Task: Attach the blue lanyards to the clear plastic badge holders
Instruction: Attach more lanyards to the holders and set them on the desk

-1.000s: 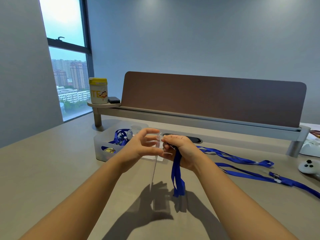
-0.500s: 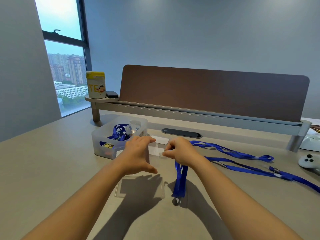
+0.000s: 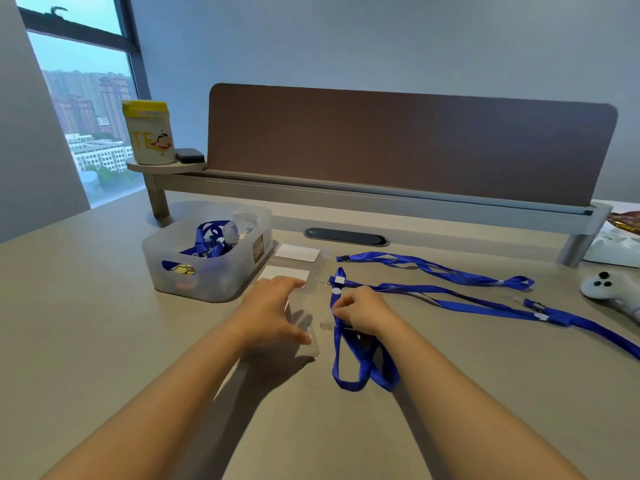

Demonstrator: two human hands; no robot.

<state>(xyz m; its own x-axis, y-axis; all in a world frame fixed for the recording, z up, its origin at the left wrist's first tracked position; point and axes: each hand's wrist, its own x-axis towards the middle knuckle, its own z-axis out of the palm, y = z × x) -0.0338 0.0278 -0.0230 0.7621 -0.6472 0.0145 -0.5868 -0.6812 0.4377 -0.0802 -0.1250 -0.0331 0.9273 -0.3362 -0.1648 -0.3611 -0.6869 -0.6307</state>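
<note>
My left hand [image 3: 273,315] lies flat with spread fingers on a clear badge holder [image 3: 304,327] resting on the desk. My right hand [image 3: 363,311] is closed on a blue lanyard [image 3: 360,368] just to the right of it; the strap's loop lies on the desk below my wrist. Two more clear badge holders with white cards [image 3: 298,252] lie behind my left hand. Other blue lanyards [image 3: 450,271] stretch across the desk to the right. Whether the lanyard's clip is joined to the holder is hidden by my fingers.
A translucent bin [image 3: 207,258] with more lanyards and badge parts stands left of the holders. A raised shelf with a brown divider [image 3: 398,147] runs along the back, carrying a yellow-lidded jar [image 3: 149,133]. A white game controller [image 3: 609,289] lies at the right edge.
Both hands came down from mid-air to the desk. The clear holder now lies flat under my left hand, and the lanyard loop rests on the surface instead of hanging.
</note>
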